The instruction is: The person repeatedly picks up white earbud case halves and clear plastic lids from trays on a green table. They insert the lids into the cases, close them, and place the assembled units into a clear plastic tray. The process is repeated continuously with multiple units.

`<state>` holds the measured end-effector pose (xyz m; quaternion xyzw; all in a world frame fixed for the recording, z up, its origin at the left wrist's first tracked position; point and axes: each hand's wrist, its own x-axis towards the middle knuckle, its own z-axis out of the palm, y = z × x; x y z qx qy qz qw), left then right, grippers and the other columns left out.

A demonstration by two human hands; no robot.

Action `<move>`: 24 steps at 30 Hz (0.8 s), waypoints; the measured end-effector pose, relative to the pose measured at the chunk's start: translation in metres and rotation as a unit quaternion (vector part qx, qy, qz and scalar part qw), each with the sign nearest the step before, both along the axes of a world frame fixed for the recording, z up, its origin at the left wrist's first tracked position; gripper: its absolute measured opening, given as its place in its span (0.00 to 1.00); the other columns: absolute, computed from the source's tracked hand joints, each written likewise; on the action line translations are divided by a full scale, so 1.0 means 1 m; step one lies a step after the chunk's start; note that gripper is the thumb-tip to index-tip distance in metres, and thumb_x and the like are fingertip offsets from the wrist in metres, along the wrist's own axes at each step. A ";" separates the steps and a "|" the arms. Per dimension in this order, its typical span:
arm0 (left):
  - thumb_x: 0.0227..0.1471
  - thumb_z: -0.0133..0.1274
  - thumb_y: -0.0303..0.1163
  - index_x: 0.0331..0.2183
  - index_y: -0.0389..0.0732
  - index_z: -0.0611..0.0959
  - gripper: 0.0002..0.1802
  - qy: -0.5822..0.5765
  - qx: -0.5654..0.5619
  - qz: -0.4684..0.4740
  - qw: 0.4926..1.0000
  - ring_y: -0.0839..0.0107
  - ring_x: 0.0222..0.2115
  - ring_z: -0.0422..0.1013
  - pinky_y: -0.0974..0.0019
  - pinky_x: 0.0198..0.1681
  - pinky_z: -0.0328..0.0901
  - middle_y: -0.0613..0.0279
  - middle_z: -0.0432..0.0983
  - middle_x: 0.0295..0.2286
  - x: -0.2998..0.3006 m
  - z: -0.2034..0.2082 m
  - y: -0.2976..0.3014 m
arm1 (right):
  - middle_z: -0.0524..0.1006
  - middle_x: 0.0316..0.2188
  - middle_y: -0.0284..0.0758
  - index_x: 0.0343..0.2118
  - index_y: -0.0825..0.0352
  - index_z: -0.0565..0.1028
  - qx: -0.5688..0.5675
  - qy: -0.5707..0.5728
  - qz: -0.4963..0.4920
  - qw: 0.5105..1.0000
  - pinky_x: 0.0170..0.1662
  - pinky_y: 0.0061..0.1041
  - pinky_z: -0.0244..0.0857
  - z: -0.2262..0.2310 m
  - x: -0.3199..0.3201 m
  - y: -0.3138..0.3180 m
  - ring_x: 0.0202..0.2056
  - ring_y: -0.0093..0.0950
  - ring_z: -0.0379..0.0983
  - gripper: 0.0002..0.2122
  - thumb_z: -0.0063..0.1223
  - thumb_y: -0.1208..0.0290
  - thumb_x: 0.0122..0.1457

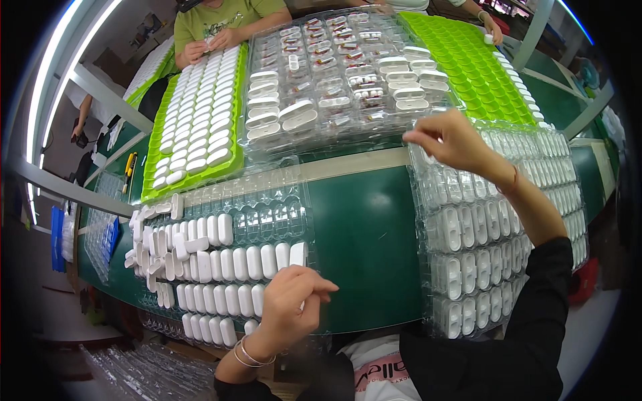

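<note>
My left hand [292,302] hovers at the right end of a clear tray [271,200] with rows of white oval cases [227,264]. Its forefinger stretches right, thumb apart below, and I see nothing in it. A white case [298,254] stands tilted at the row's end, just above the knuckles. My right hand [455,142] is over the far left corner of a stacked clear tray [428,267] filled with open white case parts [468,224]. Its fingers are curled in; whatever they may hold is hidden. Loose white case pieces [160,247] lie heaped at the left tray's left end.
Ahead, a clear tray [321,144] holds open cases and small coloured parts, between green trays [237,157] [435,50]. A person [234,20] handles a piece across the table; another hand [491,30] reaches in far right. A yellow cutter [130,167] lies left. Green table [368,247] shows between my trays.
</note>
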<state>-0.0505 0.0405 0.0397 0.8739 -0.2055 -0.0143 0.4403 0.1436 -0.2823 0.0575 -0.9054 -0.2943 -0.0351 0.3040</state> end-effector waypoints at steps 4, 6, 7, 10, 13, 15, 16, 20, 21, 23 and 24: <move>0.43 0.54 0.15 0.31 0.38 0.81 0.10 -0.228 0.022 -0.028 0.973 0.58 0.32 0.74 0.61 0.36 0.68 0.56 0.77 0.29 0.081 0.020 -0.058 | 0.73 0.16 0.40 0.26 0.68 0.78 0.074 -0.013 0.030 0.997 0.23 0.29 0.61 -0.026 -0.057 -0.023 0.18 0.36 0.70 0.06 0.59 0.72 0.55; 0.46 0.57 0.21 0.31 0.39 0.81 0.06 -0.308 0.066 -0.016 0.949 0.56 0.34 0.73 0.61 0.37 0.67 0.56 0.78 0.30 0.147 0.018 -0.083 | 0.75 0.20 0.38 0.27 0.68 0.78 0.067 -0.014 0.031 0.997 0.25 0.30 0.63 -0.027 -0.064 -0.025 0.21 0.35 0.72 0.05 0.59 0.72 0.55; 0.48 0.56 0.25 0.31 0.40 0.81 0.04 -0.316 0.088 0.003 0.944 0.57 0.34 0.72 0.60 0.36 0.67 0.57 0.78 0.31 0.178 0.016 -0.094 | 0.75 0.21 0.37 0.27 0.67 0.79 0.078 -0.014 0.028 0.996 0.25 0.30 0.64 -0.029 -0.064 -0.024 0.21 0.35 0.72 0.05 0.59 0.72 0.55; 0.47 0.57 0.27 0.29 0.41 0.83 0.04 -0.318 0.173 0.032 0.932 0.57 0.35 0.73 0.57 0.39 0.68 0.57 0.79 0.30 0.265 -0.003 -0.110 | 0.74 0.21 0.37 0.27 0.67 0.78 0.115 -0.030 0.046 0.992 0.25 0.30 0.64 -0.033 -0.062 -0.017 0.21 0.36 0.72 0.05 0.59 0.72 0.55; 0.42 0.61 0.30 0.29 0.42 0.85 0.07 -0.272 0.325 0.022 0.906 0.57 0.36 0.74 0.56 0.40 0.69 0.56 0.80 0.30 0.322 -0.014 -0.127 | 0.74 0.20 0.36 0.26 0.66 0.78 0.121 -0.040 0.052 0.991 0.25 0.31 0.64 -0.039 -0.062 -0.021 0.21 0.36 0.71 0.05 0.59 0.71 0.55; 0.39 0.64 0.31 0.29 0.43 0.85 0.10 -0.183 0.389 0.010 0.903 0.56 0.36 0.75 0.56 0.40 0.69 0.56 0.80 0.30 0.341 -0.010 -0.129 | 0.73 0.20 0.35 0.25 0.66 0.77 0.112 -0.036 0.052 0.992 0.25 0.32 0.64 -0.039 -0.061 -0.021 0.21 0.36 0.71 0.05 0.59 0.71 0.55; 0.36 0.66 0.32 0.29 0.43 0.85 0.12 -0.165 0.399 -0.007 0.902 0.56 0.36 0.76 0.56 0.40 0.69 0.54 0.80 0.30 0.345 -0.004 -0.135 | 0.73 0.20 0.35 0.25 0.66 0.77 0.115 -0.039 0.050 0.991 0.25 0.32 0.64 -0.040 -0.062 -0.023 0.21 0.36 0.72 0.05 0.59 0.71 0.55; 0.37 0.66 0.34 0.29 0.41 0.85 0.12 -0.135 0.446 0.003 0.885 0.56 0.36 0.76 0.56 0.40 0.69 0.52 0.80 0.31 0.340 0.010 -0.152 | 0.73 0.20 0.35 0.26 0.65 0.78 0.125 -0.051 0.052 0.990 0.25 0.32 0.64 -0.042 -0.062 -0.026 0.21 0.36 0.71 0.05 0.59 0.70 0.55; 0.38 0.66 0.33 0.30 0.41 0.84 0.13 -0.168 0.429 0.022 0.887 0.55 0.36 0.75 0.56 0.41 0.69 0.52 0.80 0.31 0.335 0.009 -0.151 | 0.74 0.20 0.35 0.26 0.66 0.78 0.128 -0.052 0.053 0.989 0.25 0.32 0.64 -0.043 -0.061 -0.026 0.20 0.36 0.71 0.06 0.59 0.70 0.55; 0.39 0.65 0.32 0.32 0.40 0.83 0.14 -0.232 0.389 0.053 0.890 0.53 0.36 0.75 0.57 0.42 0.68 0.51 0.80 0.31 0.318 0.005 -0.149 | 0.75 0.22 0.36 0.28 0.66 0.78 0.137 -0.027 0.046 0.989 0.26 0.31 0.65 -0.040 -0.061 -0.029 0.21 0.35 0.72 0.05 0.59 0.71 0.55; 0.40 0.64 0.30 0.35 0.38 0.81 0.16 -0.270 0.304 0.081 0.910 0.52 0.34 0.74 0.58 0.41 0.68 0.51 0.79 0.31 0.304 0.003 -0.144 | 0.76 0.22 0.36 0.29 0.67 0.78 0.143 -0.014 0.043 0.989 0.26 0.30 0.65 -0.038 -0.061 -0.030 0.22 0.35 0.73 0.04 0.59 0.72 0.55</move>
